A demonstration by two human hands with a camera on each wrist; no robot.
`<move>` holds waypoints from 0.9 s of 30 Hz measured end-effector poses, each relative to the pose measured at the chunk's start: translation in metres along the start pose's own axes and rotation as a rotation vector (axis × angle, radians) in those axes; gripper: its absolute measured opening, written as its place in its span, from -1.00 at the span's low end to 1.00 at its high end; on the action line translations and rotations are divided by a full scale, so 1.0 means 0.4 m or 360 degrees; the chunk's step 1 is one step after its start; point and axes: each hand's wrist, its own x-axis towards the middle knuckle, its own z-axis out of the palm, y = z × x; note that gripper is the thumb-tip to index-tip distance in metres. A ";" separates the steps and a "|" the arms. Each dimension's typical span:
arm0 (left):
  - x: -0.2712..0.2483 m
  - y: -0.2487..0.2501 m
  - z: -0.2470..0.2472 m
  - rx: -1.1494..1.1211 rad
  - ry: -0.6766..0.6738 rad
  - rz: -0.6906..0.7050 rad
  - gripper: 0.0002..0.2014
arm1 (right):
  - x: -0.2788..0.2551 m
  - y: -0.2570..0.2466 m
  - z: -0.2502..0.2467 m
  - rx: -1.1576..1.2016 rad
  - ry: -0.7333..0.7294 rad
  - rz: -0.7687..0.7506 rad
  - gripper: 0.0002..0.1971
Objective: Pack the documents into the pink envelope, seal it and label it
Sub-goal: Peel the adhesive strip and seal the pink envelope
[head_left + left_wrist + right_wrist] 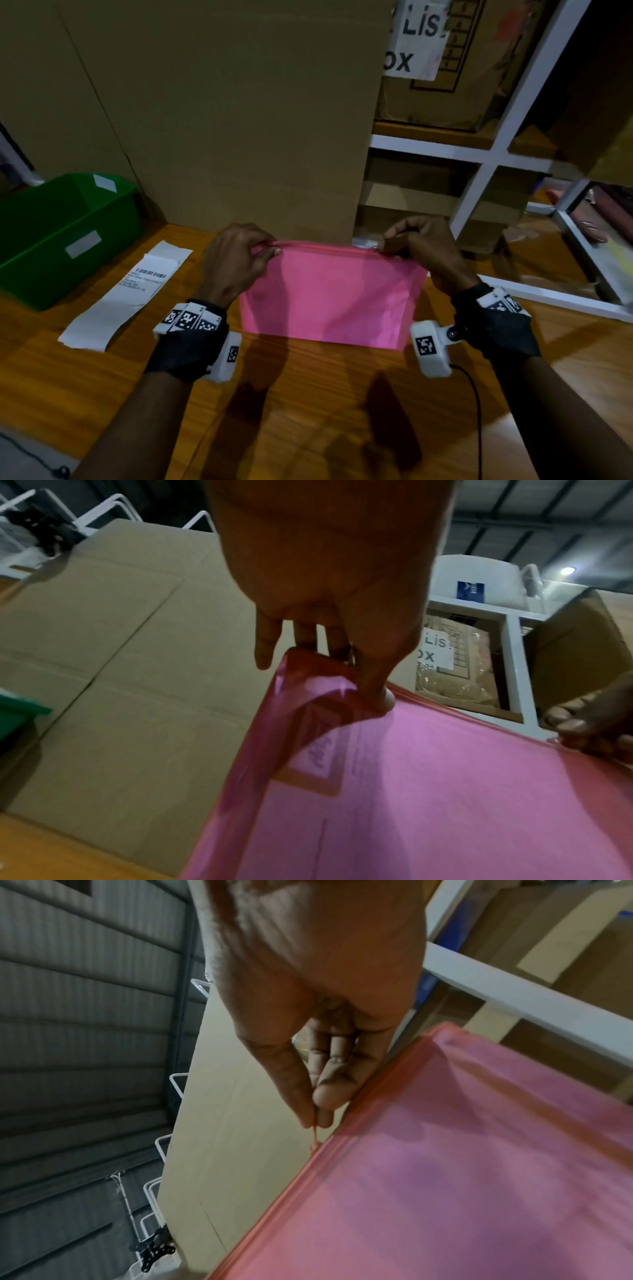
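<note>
Sealing stage: left hand [236,260] and right hand [423,251] pinch the pink envelope [332,294] top edge. Label [126,291] lies unused left of the left hand.

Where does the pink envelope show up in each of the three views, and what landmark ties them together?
Head: pink envelope at centre, upright on the wooden table, top edge pinched by left hand and right hand.
Left wrist: fills the lower right.
Right wrist: fills the lower right.
Shared landmark: the big cardboard box behind it.
</note>
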 end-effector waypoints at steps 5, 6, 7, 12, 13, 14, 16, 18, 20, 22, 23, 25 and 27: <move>0.025 0.107 0.068 0.0195 -0.0143 0.0220 -0.76 | -0.012 -0.010 -0.003 -0.0068 -0.0055 -0.0041 -0.91; 0.029 0.122 0.080 0.0120 -0.0125 0.0238 -0.81 | -0.011 -0.008 -0.009 -0.0107 -0.0055 -0.0049 -0.90; 0.032 0.130 0.089 0.0051 -0.0110 0.0244 -0.85 | -0.012 -0.005 -0.020 -0.0143 -0.0052 -0.0053 -0.89; 0.038 0.106 0.105 -0.0075 -0.0111 0.0202 -0.86 | -0.021 0.035 -0.125 -0.0129 0.0141 0.0021 -0.85; 0.040 0.095 0.105 -0.0110 -0.0104 0.0171 -0.85 | -0.024 0.045 -0.149 -0.0126 0.0191 0.0043 -0.87; 0.042 0.085 0.106 -0.0149 -0.0098 0.0146 -0.85 | -0.025 0.055 -0.171 -0.0121 0.0221 0.0080 -0.90; 0.046 0.076 0.113 -0.0222 -0.0081 0.0122 -0.85 | -0.027 0.074 -0.202 -0.0109 0.0222 0.0157 -0.92; 0.046 0.080 0.119 -0.0295 -0.0060 0.0111 -0.87 | -0.025 0.092 -0.214 -0.0157 0.0187 0.0196 -0.92; 0.045 0.090 0.123 -0.0397 -0.0045 0.0092 -0.88 | -0.024 0.100 -0.215 -0.0363 0.0133 0.0117 -0.93; 0.043 0.094 0.126 -0.0464 -0.0032 0.0105 -0.88 | -0.023 0.094 -0.204 -0.0619 0.0052 -0.0063 -0.91; 0.041 0.095 0.128 -0.0481 -0.0028 0.0121 -0.88 | -0.024 0.087 -0.192 -0.0736 -0.0002 -0.0168 -0.88; 0.038 0.099 0.132 -0.0501 -0.0022 0.0157 -0.86 | -0.029 0.063 -0.154 -0.0951 -0.0134 -0.0351 -0.77; 0.033 0.109 0.134 -0.0510 -0.0021 0.0203 -0.87 | -0.029 0.044 -0.101 -0.1125 -0.0283 -0.0483 -0.70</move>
